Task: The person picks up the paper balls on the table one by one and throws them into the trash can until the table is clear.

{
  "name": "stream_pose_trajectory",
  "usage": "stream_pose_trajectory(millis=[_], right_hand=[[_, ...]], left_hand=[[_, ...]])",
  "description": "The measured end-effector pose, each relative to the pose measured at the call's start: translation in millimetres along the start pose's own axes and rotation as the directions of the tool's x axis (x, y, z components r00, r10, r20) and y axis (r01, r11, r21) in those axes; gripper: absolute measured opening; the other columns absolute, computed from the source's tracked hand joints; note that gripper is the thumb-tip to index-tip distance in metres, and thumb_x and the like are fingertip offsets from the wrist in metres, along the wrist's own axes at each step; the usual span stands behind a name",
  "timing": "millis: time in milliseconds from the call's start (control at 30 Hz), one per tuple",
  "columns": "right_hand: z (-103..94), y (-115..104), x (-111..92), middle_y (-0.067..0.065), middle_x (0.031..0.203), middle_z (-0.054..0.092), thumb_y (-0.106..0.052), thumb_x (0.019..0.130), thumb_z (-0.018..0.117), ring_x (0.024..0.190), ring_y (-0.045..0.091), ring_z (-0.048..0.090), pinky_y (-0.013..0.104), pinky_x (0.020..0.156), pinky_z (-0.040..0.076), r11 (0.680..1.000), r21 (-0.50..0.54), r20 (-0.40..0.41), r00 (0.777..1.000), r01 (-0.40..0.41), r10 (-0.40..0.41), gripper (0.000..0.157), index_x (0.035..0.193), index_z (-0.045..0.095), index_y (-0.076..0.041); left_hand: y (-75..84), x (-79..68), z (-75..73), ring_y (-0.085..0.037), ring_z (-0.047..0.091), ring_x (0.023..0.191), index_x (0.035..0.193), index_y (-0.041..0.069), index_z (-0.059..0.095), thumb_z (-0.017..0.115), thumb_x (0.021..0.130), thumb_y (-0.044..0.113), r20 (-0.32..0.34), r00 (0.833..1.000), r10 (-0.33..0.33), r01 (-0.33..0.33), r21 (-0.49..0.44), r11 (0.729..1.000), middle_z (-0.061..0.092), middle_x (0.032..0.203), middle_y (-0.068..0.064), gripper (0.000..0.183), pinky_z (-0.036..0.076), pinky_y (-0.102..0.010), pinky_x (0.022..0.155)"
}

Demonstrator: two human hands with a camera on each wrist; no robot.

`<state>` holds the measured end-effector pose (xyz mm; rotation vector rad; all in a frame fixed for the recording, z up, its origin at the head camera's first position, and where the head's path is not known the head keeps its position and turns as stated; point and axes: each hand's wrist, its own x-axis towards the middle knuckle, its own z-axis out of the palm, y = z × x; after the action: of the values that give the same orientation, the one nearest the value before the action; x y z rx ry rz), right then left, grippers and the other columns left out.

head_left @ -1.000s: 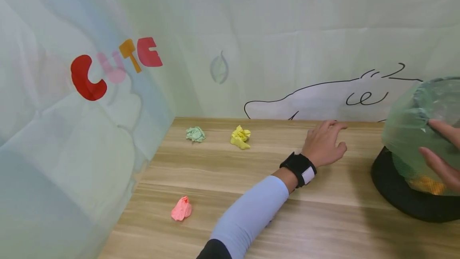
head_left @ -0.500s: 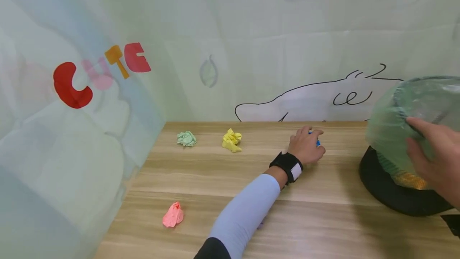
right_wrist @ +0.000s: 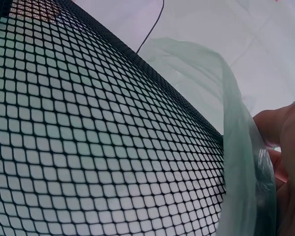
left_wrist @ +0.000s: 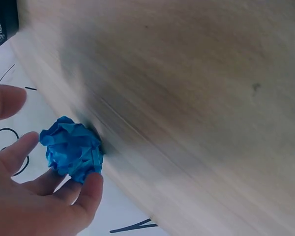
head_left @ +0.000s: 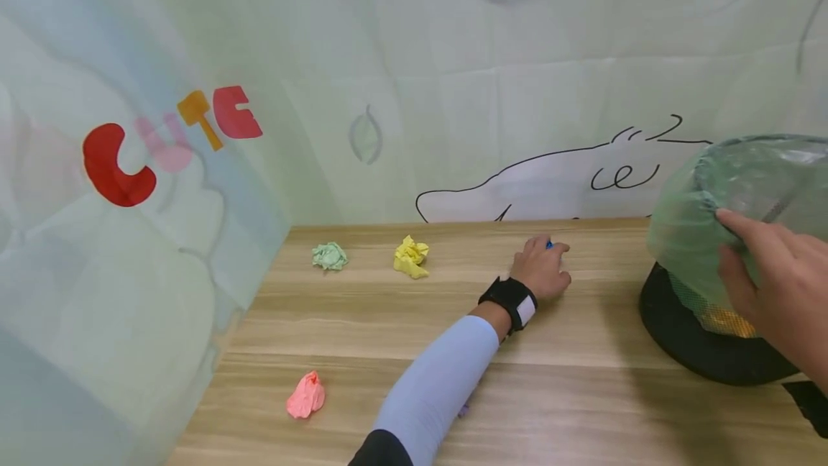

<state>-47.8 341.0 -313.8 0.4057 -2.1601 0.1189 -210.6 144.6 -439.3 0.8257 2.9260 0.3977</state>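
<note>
Paper ball (left_wrist: 73, 149), blue and crumpled, sits near the back edge of the table (head_left: 563, 394), fingers of the left hand (head_left: 540, 268) curled round it with the thumb apart, while the right hand (head_left: 785, 279) touches the green bag (head_left: 682, 236) at the rim of the mesh bin (head_left: 679, 351), its grip impossible to tell.

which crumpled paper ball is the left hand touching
The blue ball: the left hand touches it, while the green ball, yellow ball and pink ball lie untouched.
</note>
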Motion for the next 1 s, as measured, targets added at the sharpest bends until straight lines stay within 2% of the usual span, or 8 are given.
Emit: stream_pose_trajectory(millis=[167, 267, 333, 500, 733, 833, 1000], right_hand=[[-2.8, -2.0, 3.0, 0.020, 0.061, 0.050, -0.034, 0.110, 0.028, 0.039, 0.021, 0.029, 0.042, 0.040, 0.028, 1.000, -0.006, 0.001, 1.000, 0.017, -0.017, 0.060, 0.121, 0.060, 0.016], [-3.6, -4.1, 5.0, 0.007, 0.054, 0.039, -0.029, 0.110, 0.028, 0.040, 0.015, 0.023, 0.036, 0.039, 0.023, 1.000, -0.005, -0.012, 1.000, 0.023, -0.023, 0.056, 0.118, 0.062, 0.015], [-3.3, -4.8, 5.9, 0.005, 0.053, 0.036, -0.026, 0.110, 0.028, 0.039, 0.015, 0.022, 0.036, 0.038, 0.022, 1.000, 0.001, -0.029, 0.999, 0.023, -0.023, 0.054, 0.116, 0.062, 0.016], [-1.2, -4.3, 5.1, 0.006, 0.052, 0.036, -0.023, 0.111, 0.027, 0.038, 0.018, 0.023, 0.039, 0.037, 0.025, 1.000, 0.001, -0.041, 0.999, 0.022, -0.022, 0.052, 0.116, 0.061, 0.016], [1.6, -1.9, 1.2, 0.015, 0.055, 0.043, -0.024, 0.112, 0.028, 0.038, 0.020, 0.025, 0.043, 0.037, 0.028, 1.000, 0.001, -0.039, 0.999, 0.024, -0.024, 0.051, 0.117, 0.060, 0.015], [2.5, -1.2, 0.8, 0.018, 0.057, 0.046, -0.024, 0.112, 0.028, 0.038, 0.020, 0.025, 0.043, 0.036, 0.027, 1.000, 0.003, -0.043, 0.999, 0.025, -0.025, 0.051, 0.117, 0.059, 0.016], [2.3, 0.5, 0.2, 0.020, 0.059, 0.048, -0.024, 0.111, 0.027, 0.039, 0.019, 0.024, 0.039, 0.038, 0.024, 1.000, 0.000, -0.040, 0.999, 0.028, -0.028, 0.051, 0.119, 0.059, 0.016]], left_hand=[[-2.0, 0.7, 2.3, -0.018, 0.049, 0.126, 0.139, 0.033, 0.062, 0.073, 0.092, 0.028, -0.007, 1.000, -0.019, 0.020, 0.119, 0.993, 0.052, 0.140, -0.001, 0.048, 0.050, -0.029, 0.087], [-4.4, 0.3, 2.7, -0.017, 0.052, 0.114, 0.137, 0.035, 0.062, 0.076, 0.090, 0.031, -0.013, 0.999, -0.047, 0.048, 0.145, 0.988, 0.054, 0.130, -0.001, 0.049, 0.051, -0.027, 0.079], [-5.6, 0.3, 3.1, -0.017, 0.053, 0.110, 0.138, 0.035, 0.061, 0.077, 0.090, 0.031, -0.014, 0.998, -0.060, 0.061, 0.138, 0.989, 0.054, 0.126, -0.002, 0.050, 0.051, -0.027, 0.076], [-8.1, 0.4, 4.3, -0.016, 0.056, 0.100, 0.131, 0.029, 0.062, 0.078, 0.090, 0.029, -0.016, 0.997, -0.072, 0.073, 0.098, 0.993, 0.055, 0.117, -0.002, 0.045, 0.050, -0.027, 0.072], [-6.4, 2.4, 3.1, -0.012, 0.060, 0.079, 0.117, 0.021, 0.064, 0.075, 0.090, 0.021, -0.050, 0.999, -0.018, 0.021, 0.053, 0.998, 0.065, 0.096, 0.002, 0.029, 0.046, -0.022, 0.063], [-4.6, 2.7, 2.1, -0.008, 0.058, 0.080, 0.119, 0.023, 0.066, 0.076, 0.089, 0.021, -0.058, 0.998, -0.014, 0.014, 0.010, 1.000, 0.065, 0.097, 0.004, 0.031, 0.044, -0.020, 0.063], [-0.5, 0.1, -3.8, -0.008, 0.057, 0.085, 0.123, 0.030, 0.070, 0.076, 0.090, 0.027, -0.089, 0.996, -0.013, 0.014, 0.008, 1.000, 0.066, 0.101, 0.005, 0.034, 0.045, -0.020, 0.064]])
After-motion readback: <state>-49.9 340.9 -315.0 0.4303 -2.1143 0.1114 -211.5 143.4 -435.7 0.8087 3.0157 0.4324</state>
